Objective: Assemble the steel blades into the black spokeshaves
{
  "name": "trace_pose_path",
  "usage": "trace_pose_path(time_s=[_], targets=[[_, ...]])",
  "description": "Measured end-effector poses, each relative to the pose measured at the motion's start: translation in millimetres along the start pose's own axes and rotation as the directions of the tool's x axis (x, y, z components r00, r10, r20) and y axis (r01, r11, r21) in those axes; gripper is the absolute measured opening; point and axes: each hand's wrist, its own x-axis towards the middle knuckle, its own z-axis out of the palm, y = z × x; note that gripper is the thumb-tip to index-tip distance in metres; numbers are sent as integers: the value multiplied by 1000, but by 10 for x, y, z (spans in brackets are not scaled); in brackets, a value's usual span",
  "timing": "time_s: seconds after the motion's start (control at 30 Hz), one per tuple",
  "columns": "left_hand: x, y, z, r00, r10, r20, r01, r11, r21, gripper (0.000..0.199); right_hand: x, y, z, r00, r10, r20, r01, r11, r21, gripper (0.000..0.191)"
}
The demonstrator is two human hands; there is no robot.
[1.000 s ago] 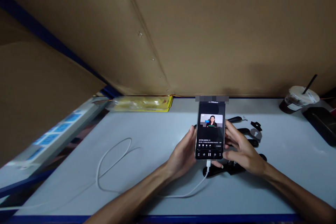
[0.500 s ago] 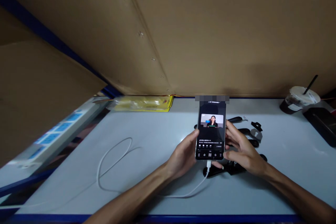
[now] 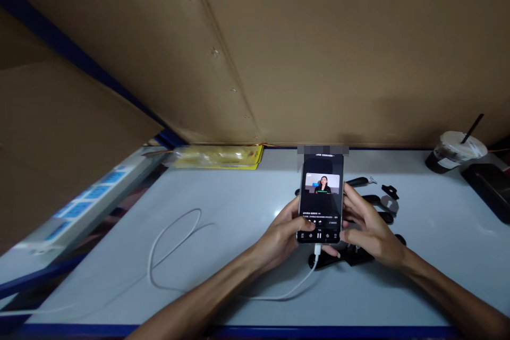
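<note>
A dark phone (image 3: 321, 199) stands upright between both hands, its lit screen showing a video and a row of playback controls. My left hand (image 3: 281, 234) grips its left edge, with the thumb lying over the lower part of the screen. On the other side my right hand (image 3: 368, 228) is wrapped round the right edge, thumb at the lower corner. A white cable (image 3: 295, 293) is plugged into the phone's bottom end. Black-handled tools (image 3: 362, 257) lie on the table behind and below the phone, partly hidden by it and my right hand.
On the white table (image 3: 119, 255) the cable loops at the left. Yellow packaging (image 3: 239, 156) lies at the back edge. A lidded cup (image 3: 448, 154) with a straw and a black case (image 3: 488, 188) are at the right. A power strip (image 3: 85, 207) runs along the left.
My left thumb has moved from the phone's left edge onto the lower screen. The right hand keeps the same hold, and the phone has hardly moved.
</note>
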Motion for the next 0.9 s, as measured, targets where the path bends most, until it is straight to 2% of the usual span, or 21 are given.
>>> trace_pose_path(time_s=[0.2, 0.43, 0.67, 0.8, 0.9], targets=[[-8, 26, 9, 1000, 2, 26, -2, 1000, -28, 52, -2, 21, -9, 1000, -12, 4, 12, 1000, -1, 84], [-8, 77, 58, 998, -12, 62, 17, 997, -77, 63, -4, 19, 4, 999, 42, -20, -42, 999, 16, 87], [8, 50, 48, 998, -13, 61, 20, 993, -112, 58, -8, -12, 14, 997, 68, -43, -69, 997, -19, 92], [7, 50, 52, 998, -7, 59, 13, 994, -113, 56, -14, -5, 32, 999, 29, -46, -32, 998, -54, 85], [-4, 50, 42, 998, -6, 61, 13, 994, -107, 51, -33, 50, 54, 990, -70, -122, 50, 986, -158, 80]])
